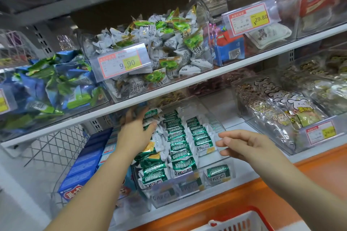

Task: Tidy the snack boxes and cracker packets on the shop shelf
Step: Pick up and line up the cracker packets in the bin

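Blue snack boxes point(84, 163) stand at the lower shelf's left end. The left hand point(137, 133) lies flat-fingered on cracker packets point(180, 144) in a clear bin point(204, 107). The right hand point(244, 146), loosely bent, holds nothing beside the bin's right wall.

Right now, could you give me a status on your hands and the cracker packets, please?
Left hand open, on green cracker packets. Right hand open, empty. Shelf edge close overhead.

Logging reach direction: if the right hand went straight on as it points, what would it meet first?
The right hand would likely meet the clear bin's side wall, then the cracker packets; depth is unclear.
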`<state>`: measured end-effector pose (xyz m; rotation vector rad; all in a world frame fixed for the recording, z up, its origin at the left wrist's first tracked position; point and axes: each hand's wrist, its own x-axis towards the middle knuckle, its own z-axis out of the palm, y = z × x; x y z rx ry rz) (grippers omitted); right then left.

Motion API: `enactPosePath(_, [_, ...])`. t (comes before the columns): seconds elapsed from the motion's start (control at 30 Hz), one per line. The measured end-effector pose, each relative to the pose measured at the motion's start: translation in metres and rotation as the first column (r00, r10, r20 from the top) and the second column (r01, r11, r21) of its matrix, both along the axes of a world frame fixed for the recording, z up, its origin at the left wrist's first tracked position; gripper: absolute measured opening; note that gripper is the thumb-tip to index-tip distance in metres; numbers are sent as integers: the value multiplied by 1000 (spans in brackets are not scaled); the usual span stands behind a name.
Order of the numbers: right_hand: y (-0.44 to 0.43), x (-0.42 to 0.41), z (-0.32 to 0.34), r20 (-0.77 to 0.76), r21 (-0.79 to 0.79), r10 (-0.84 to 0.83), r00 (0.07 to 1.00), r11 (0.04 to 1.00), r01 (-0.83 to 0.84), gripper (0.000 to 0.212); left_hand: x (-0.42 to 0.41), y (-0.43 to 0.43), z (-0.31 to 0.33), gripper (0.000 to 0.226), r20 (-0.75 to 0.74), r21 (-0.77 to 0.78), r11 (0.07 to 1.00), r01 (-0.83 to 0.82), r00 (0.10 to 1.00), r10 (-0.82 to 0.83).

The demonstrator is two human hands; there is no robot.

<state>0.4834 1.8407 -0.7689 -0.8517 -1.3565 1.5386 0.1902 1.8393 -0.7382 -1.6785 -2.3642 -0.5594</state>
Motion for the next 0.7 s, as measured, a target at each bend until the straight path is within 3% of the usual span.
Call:
enactPosePath(0.17, [-1,1,1,-1,-9,-2,1000,1000,2,14,3,2,4,61,-57,-126,991,-50,997,43])
enactPosePath(0.4, [0,-2,0,27,-14,6,1000,1000,-5,13,14,12,18,51,-351,-218,975,43,929,-119])
enactPosePath(0.7, [1,2,-1,44,-23,22,999,1000,-21,14,50,19,32,44,-428,-543,839,6,858,-283])
